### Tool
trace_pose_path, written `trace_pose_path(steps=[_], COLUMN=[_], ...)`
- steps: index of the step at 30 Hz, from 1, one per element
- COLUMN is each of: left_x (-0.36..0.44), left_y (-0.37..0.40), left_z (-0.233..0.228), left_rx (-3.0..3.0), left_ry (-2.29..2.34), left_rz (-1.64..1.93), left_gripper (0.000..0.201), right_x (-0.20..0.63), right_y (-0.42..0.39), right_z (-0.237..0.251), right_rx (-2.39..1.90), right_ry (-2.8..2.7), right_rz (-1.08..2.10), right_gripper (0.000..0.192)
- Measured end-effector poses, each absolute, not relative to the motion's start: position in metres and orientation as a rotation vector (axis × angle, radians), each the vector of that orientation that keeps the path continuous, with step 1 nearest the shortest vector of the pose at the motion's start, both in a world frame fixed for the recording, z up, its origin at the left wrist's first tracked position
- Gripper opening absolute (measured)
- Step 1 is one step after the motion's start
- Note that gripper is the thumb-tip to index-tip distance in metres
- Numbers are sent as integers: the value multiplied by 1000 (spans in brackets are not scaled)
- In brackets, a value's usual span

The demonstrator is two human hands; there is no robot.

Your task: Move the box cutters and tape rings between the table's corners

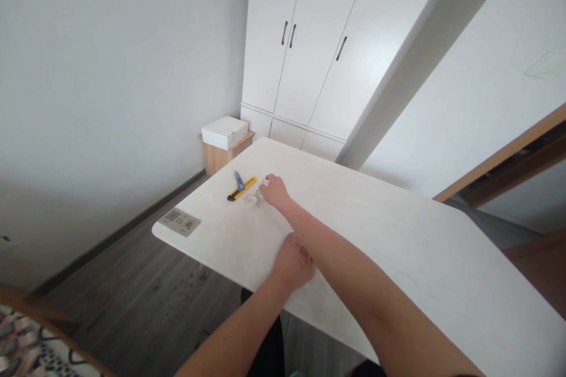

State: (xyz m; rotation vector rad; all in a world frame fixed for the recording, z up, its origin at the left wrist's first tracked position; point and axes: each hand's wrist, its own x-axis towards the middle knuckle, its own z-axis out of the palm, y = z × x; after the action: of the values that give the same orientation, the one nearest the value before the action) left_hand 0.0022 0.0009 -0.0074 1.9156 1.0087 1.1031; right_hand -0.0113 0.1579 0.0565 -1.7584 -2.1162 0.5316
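Observation:
My right hand (275, 190) reaches across the white table (354, 212), fingers curled round a small roll of clear tape (266, 182) that they partly cover. A second tape roll (251, 200) lies flat just left of it, and another round piece shows under the fingers. Left of these lies a yellow and black box cutter (243, 188). A small blue-grey tool (239, 180) touches it, its kind too small to tell. My left hand (292, 262) rests closed near the table's front edge, partly behind my right forearm, so whatever its fingers may hold is hidden.
A grey label with a printed code (180, 222) is stuck to the table's left corner. Beyond the far end stands a white box (224, 132) on a wooden stand (216, 159). White cupboards (318, 41) line the back, and a patterned cloth (35, 347) shows at lower left.

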Motion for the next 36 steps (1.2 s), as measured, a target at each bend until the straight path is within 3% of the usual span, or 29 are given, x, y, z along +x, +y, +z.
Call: trace_pose_path(steps=[3,7,15,20,36], left_x=[0,0,0,-3,-9], left_y=[1,1,5,9,17], left_z=[-2,-2,-9,-13,-21], left_rx=[2301,2395,2479,2522,2636], left_ry=[1145,1202,1223,1210,1199], left_rz=[914,870,895,905,808], left_gripper=[21,25,28,34,44], right_x=[64,180,349,368,356], right_y=[135,88,-39,-101,-118], right_z=[56,44,29,7,13], right_rx=[-1819,-1932,-2094,-2169,-2203], right_ry=[-2028,-1925,-1953,-2028,-1962], right_rz=[429,316,130,-1,99], right_gripper=[33,30,48,67,74])
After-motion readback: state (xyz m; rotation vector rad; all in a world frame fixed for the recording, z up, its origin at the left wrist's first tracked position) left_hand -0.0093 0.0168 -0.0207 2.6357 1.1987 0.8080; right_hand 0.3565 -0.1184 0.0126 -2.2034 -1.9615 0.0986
